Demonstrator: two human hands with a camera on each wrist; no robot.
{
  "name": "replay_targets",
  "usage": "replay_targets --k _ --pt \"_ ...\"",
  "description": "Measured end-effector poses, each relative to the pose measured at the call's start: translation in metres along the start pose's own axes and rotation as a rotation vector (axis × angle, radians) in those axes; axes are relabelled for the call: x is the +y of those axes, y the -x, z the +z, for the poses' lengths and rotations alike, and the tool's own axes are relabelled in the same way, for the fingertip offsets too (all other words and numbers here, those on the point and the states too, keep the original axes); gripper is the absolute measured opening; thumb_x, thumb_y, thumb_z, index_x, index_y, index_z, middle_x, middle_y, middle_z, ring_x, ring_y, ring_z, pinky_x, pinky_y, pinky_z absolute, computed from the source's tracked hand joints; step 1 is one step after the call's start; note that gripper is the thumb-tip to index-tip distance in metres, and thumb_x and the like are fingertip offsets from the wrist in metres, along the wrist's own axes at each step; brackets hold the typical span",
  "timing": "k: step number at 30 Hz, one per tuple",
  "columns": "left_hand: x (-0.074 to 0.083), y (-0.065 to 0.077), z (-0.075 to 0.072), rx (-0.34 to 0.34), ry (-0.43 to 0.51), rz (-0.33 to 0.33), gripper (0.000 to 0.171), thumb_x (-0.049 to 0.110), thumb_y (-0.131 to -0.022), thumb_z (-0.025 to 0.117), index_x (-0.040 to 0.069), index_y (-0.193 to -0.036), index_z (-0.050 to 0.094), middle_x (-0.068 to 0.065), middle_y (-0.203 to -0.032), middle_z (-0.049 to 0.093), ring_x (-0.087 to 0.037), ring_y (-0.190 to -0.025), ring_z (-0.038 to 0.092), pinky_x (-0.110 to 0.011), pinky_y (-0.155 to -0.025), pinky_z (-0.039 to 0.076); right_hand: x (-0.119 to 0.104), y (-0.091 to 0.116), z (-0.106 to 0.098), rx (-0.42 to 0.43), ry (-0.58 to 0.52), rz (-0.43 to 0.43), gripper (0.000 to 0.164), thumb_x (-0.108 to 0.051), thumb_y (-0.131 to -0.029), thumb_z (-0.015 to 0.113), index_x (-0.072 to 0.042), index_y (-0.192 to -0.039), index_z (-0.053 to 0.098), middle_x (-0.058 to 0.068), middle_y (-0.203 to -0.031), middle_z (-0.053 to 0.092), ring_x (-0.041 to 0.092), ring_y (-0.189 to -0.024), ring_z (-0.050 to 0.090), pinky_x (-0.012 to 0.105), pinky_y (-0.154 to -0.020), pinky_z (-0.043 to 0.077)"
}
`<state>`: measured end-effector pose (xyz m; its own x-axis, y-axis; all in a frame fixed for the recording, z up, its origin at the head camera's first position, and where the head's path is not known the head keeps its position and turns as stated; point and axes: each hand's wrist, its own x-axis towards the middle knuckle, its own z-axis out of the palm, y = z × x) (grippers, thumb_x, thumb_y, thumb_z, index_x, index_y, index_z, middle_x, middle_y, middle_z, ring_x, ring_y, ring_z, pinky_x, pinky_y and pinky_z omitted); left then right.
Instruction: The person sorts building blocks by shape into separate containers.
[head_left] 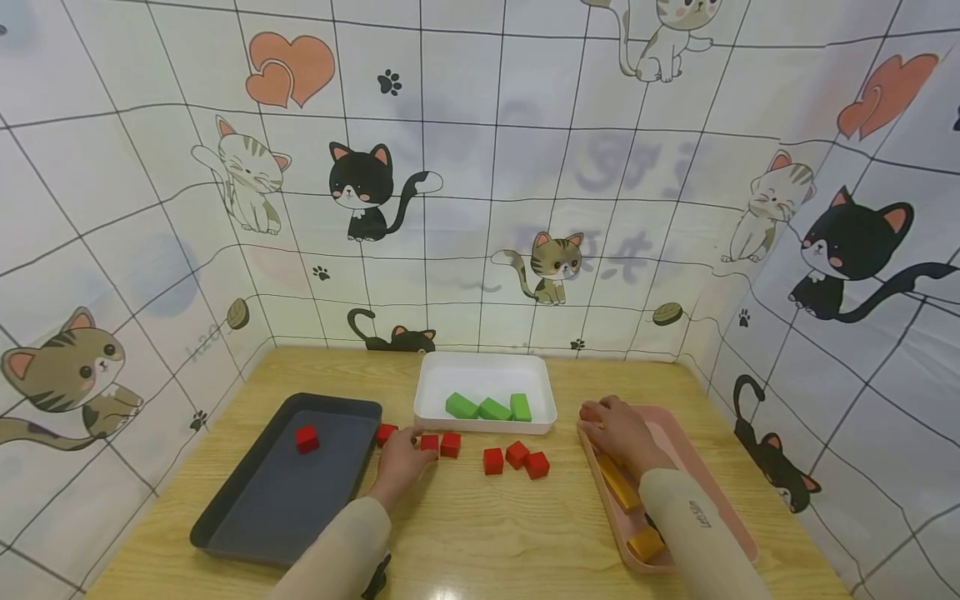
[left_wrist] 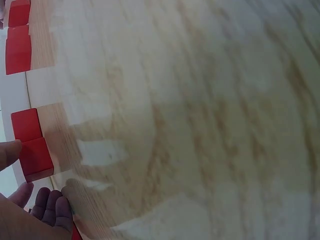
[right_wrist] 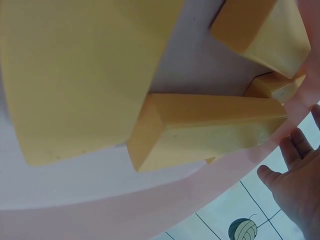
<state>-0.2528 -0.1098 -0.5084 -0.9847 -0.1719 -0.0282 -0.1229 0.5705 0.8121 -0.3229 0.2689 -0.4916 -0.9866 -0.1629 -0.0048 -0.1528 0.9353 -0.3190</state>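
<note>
My left hand point(head_left: 401, 467) is at the row of red cubes in the middle of the table, its thumb and index fingertips pinching the edges of one red cube point(left_wrist: 36, 157). That cube stands against a second red cube point(left_wrist: 26, 124). Another red cube point(head_left: 386, 433) is partly behind the hand, beside the dark grey tray. Over the far left corner of the pink tray point(head_left: 716, 483) reaches my right hand point(head_left: 622, 433). In the right wrist view its fingers are spread apart at the tray's rim, near the end of a long yellow-orange block point(right_wrist: 210, 120), with nothing seen between them.
A dark grey tray point(head_left: 277, 500) on the left holds one red cube point(head_left: 307, 439). Three green blocks point(head_left: 495, 409) lie in a white tray point(head_left: 480, 367) at the back. Three more red cubes point(head_left: 517, 454) sit in front of it. A cat-printed cloth point(head_left: 465, 167) surrounds the table.
</note>
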Motion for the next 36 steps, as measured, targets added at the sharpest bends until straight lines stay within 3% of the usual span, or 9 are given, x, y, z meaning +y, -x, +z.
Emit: replay_targets --k 10,21,27,36 --pt "-0.0044 -0.0011 0.0028 -0.033 0.019 -0.05 0.04 -0.001 -0.081 0.072 -0.002 -0.12 0.064 -0.022 -0.121 0.059 -0.036 -0.109 0.057 -0.053 -0.099 0.046 -0.0004 -0.0004 0.0001 0.004 0.003 -0.01 0.056 -0.041 -0.098 0.061 -0.014 -0.146 0.05 0.024 -0.142 0.043 0.047 -0.124 0.047 0.063 -0.103 0.037" --pt "-0.0034 0.0025 0.0017 -0.03 0.023 -0.062 0.034 0.004 -0.081 0.076 0.001 -0.113 0.065 -0.021 -0.122 0.058 -0.036 -0.107 0.056 -0.053 -0.098 0.046 0.0023 -0.0011 0.0017 0.0 -0.013 0.007 0.057 -0.044 -0.098 0.06 -0.016 -0.146 0.05 0.023 -0.143 0.042 0.046 -0.124 0.046 0.063 -0.104 0.037" --pt "-0.003 0.0048 0.0012 -0.015 0.031 -0.055 0.03 0.005 -0.081 0.077 0.002 -0.108 0.065 -0.017 -0.114 0.061 -0.033 -0.102 0.057 -0.051 -0.096 0.047 0.0023 -0.0009 0.0026 0.002 -0.001 -0.002 0.056 -0.043 -0.097 0.061 -0.016 -0.145 0.051 0.023 -0.142 0.043 0.046 -0.124 0.047 0.063 -0.103 0.038" --pt "-0.0019 0.0074 0.0 0.011 0.063 -0.021 0.026 0.009 -0.08 0.079 0.004 -0.102 0.064 -0.006 -0.093 0.062 -0.024 -0.084 0.054 -0.039 -0.079 0.049 0.0043 -0.0018 0.0022 0.015 0.012 -0.026 0.057 -0.044 -0.098 0.059 -0.014 -0.146 0.05 0.023 -0.141 0.044 0.045 -0.123 0.048 0.062 -0.103 0.038"
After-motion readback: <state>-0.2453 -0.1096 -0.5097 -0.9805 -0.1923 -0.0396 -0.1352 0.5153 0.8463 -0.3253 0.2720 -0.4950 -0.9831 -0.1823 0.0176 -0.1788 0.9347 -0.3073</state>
